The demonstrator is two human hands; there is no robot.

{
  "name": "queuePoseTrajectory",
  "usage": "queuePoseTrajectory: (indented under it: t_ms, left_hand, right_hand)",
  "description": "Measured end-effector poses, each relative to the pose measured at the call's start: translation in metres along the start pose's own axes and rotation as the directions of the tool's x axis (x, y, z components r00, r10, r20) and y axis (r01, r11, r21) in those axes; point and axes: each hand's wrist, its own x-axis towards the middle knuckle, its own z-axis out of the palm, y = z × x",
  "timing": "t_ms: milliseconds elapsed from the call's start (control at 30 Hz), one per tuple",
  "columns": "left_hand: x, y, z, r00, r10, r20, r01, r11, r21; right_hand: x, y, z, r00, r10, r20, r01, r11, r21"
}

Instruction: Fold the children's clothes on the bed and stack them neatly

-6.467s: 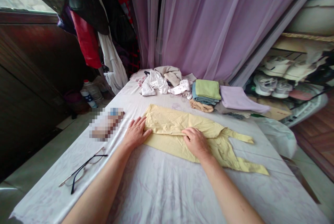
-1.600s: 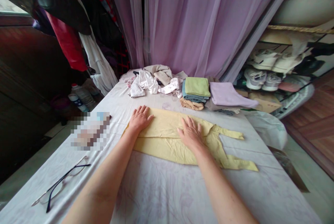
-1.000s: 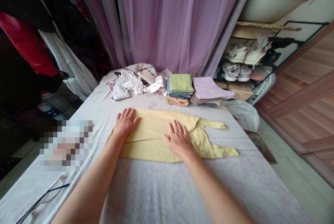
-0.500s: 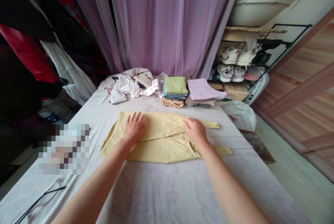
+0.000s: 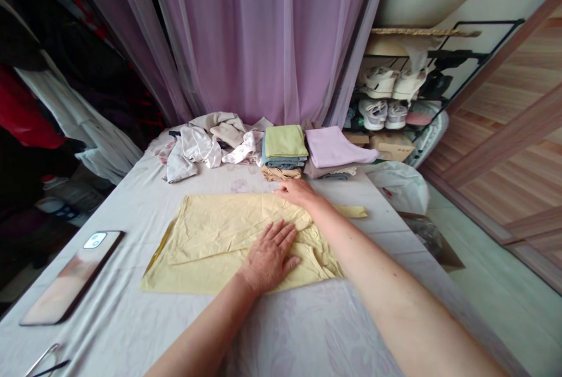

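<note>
A crumpled yellow garment (image 5: 211,236) lies spread across the bed-like surface, with a strap-like strip (image 5: 353,211) sticking out at its right end. My left hand (image 5: 268,254) rests flat on its near middle part, fingers stretched out and slightly apart. At the garment's far edge is my right hand (image 5: 296,191), its fingers bent and closed at the cloth. My right forearm covers part of the garment's right end.
Behind the garment stand a folded stack with a green cloth (image 5: 285,141) on top and another topped by a lilac cloth (image 5: 331,147). Rumpled light clothes (image 5: 197,146) lie back left. A phone (image 5: 72,277) and eyeglasses (image 5: 50,359) are at left. Shoes (image 5: 380,83) sit on a rack.
My left hand has slid right and nearer across the garment. My right hand has moved left to the far edge. The near strip at the right end no longer shows.
</note>
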Motion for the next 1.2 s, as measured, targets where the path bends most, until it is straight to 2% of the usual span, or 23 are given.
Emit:
queuePoseTrajectory:
  t_ms: [167,533,767,933,1100,1200]
  left_hand:
    - [0.001,0.008,0.006,1.0,-0.026,-0.001,0.026,1.0,0.002]
    - [-0.002,0.009,0.009,0.999,-0.029,0.019,0.03,0.997,-0.067]
    - [0.001,0.009,0.006,0.998,-0.039,0.051,0.042,0.998,-0.057]
    - [0.003,0.009,0.002,0.999,-0.024,0.033,0.026,0.999,-0.048]
    - [0.004,0.012,-0.008,0.999,-0.036,0.005,0.037,0.996,-0.087]
    - [-0.001,0.004,-0.023,0.992,-0.123,-0.019,0.121,0.989,-0.085]
  right_hand:
    - [0.005,0.003,0.01,0.992,-0.115,-0.042,0.111,0.989,-0.095]
    - [0.004,-0.002,0.025,0.995,-0.078,-0.062,0.069,0.99,-0.125]
    - [0.0,-0.015,0.011,0.997,-0.046,-0.069,0.035,0.988,-0.148]
    - [-0.023,-0.025,0.005,0.984,-0.043,-0.174,0.022,0.992,-0.121]
    - [-0.059,-0.016,0.021,0.956,0.016,-0.291,0.015,0.995,0.103]
    - [-0.075,-0.011,0.025,0.935,0.105,-0.337,-0.039,0.979,0.198]
